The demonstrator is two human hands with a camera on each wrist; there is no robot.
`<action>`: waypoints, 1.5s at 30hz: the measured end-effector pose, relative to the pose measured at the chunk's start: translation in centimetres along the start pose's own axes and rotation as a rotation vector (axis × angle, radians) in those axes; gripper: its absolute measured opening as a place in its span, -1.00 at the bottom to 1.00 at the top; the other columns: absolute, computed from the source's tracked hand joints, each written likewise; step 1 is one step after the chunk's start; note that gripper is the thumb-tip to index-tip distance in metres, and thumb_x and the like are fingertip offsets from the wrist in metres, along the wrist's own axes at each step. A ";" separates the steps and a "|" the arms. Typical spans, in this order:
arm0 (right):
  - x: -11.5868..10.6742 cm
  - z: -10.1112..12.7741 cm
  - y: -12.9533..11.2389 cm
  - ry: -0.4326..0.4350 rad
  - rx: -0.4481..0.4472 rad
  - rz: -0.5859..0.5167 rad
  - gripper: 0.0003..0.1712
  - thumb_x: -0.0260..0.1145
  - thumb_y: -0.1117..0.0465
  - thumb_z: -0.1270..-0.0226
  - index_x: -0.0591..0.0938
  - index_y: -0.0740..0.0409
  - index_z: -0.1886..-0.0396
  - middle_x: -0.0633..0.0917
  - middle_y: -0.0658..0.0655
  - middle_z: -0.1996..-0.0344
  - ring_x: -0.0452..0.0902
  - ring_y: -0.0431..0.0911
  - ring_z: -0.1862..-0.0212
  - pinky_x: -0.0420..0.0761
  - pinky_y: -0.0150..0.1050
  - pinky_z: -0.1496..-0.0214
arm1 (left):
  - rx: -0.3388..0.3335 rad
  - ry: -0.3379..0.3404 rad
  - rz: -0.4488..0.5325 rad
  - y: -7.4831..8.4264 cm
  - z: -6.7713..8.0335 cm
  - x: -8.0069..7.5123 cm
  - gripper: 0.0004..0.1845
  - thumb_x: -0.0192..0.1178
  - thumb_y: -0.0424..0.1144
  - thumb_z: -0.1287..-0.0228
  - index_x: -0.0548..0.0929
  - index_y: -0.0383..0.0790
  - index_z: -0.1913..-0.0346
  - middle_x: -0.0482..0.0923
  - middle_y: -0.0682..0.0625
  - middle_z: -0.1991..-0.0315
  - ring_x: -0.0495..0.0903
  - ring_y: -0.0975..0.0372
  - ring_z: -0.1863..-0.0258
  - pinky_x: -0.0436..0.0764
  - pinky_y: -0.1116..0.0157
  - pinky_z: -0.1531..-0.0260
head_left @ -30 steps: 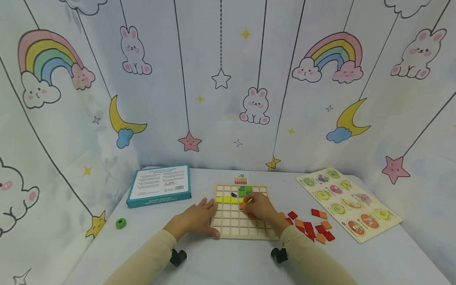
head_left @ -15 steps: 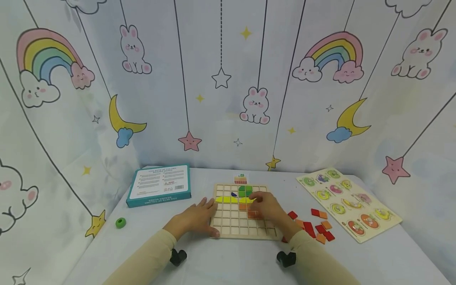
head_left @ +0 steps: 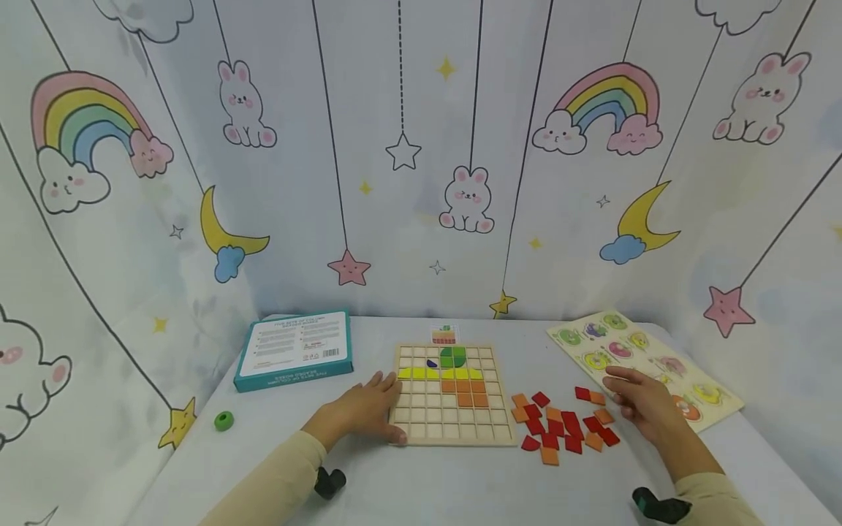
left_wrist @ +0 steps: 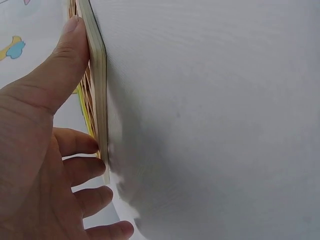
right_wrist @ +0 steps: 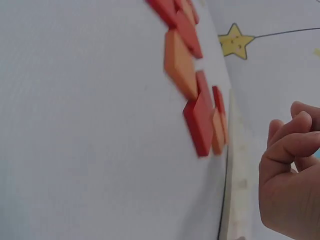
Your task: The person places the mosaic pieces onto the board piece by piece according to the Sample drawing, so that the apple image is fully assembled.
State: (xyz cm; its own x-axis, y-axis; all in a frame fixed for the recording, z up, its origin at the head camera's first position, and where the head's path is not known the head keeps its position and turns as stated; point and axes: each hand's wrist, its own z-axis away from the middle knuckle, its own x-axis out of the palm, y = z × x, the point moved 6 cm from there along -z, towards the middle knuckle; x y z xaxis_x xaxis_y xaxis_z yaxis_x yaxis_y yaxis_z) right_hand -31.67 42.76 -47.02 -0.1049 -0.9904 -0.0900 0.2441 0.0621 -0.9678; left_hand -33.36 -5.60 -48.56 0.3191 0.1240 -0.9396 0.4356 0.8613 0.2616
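Observation:
My left hand [head_left: 365, 410] rests at the left edge of a wooden grid board [head_left: 421, 418], its thumb near the front corner. Against the board's side, the left wrist view shows the thumb and fingertips of that hand [left_wrist: 45, 135]. On the grid lie green pieces [head_left: 452, 356], a small blue piece [head_left: 432, 363], a row of yellow pieces [head_left: 421, 373] and several orange squares [head_left: 464, 399]. My right hand [head_left: 641, 402] hovers over the near part of a fruit picture board [head_left: 579, 347]. Its fingers are loosely bent, with nothing visible in them.
Loose red and orange tiles [head_left: 571, 424] lie scattered between the grid and my right hand. A small pattern card [head_left: 444, 334] stands behind the grid. At the left are a teal box [head_left: 294, 351] and a green bead [head_left: 224, 421].
My right hand has let go of a yellow piece on the grid, which now lies in the yellow row. It has moved right, over the fruit board. The left hand has stayed put.

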 end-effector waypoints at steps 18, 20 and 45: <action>0.4 -1.8 1.1 0.105 -0.081 0.690 -0.42 0.32 0.26 -0.37 0.46 0.45 -0.31 0.57 0.49 -0.09 0.57 0.11 0.09 0.71 -0.21 0.17 | 0.002 0.002 -0.035 0.3 0.4 -0.2 0.15 0.35 0.41 -0.08 0.22 -0.23 -0.58 0.10 -0.14 -0.61 0.05 -0.10 -0.60 0.26 -0.20 -0.44; 0.5 -1.8 0.9 0.112 -0.079 0.730 -0.43 0.34 0.27 -0.35 0.47 0.45 -0.28 0.58 0.49 -0.06 0.56 0.13 0.10 0.71 -0.19 0.18 | 0.002 0.005 -0.031 0.2 0.3 -0.2 0.16 0.36 0.42 -0.07 0.23 -0.22 -0.58 0.11 -0.14 -0.61 0.05 -0.10 -0.60 0.26 -0.20 -0.44; 6.2 -0.3 -4.2 -0.025 -0.205 -0.044 -0.38 0.34 0.00 -0.46 0.45 0.12 -0.40 0.80 -0.16 0.23 0.76 -0.23 0.18 0.70 -0.44 0.13 | 0.003 -0.004 -0.014 0.2 0.5 -0.1 0.16 0.36 0.41 -0.07 0.23 -0.22 -0.58 0.10 -0.13 -0.61 0.04 -0.10 -0.60 0.24 -0.20 -0.45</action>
State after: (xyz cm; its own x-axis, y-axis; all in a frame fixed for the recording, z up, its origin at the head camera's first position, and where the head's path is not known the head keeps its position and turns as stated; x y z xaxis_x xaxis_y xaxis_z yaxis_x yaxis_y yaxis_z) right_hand -33.65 36.44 -43.60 -0.0861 -0.9953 -0.0434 0.0387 0.0402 -0.9984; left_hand -32.91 -5.64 -48.30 0.3163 0.1102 -0.9422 0.4429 0.8612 0.2494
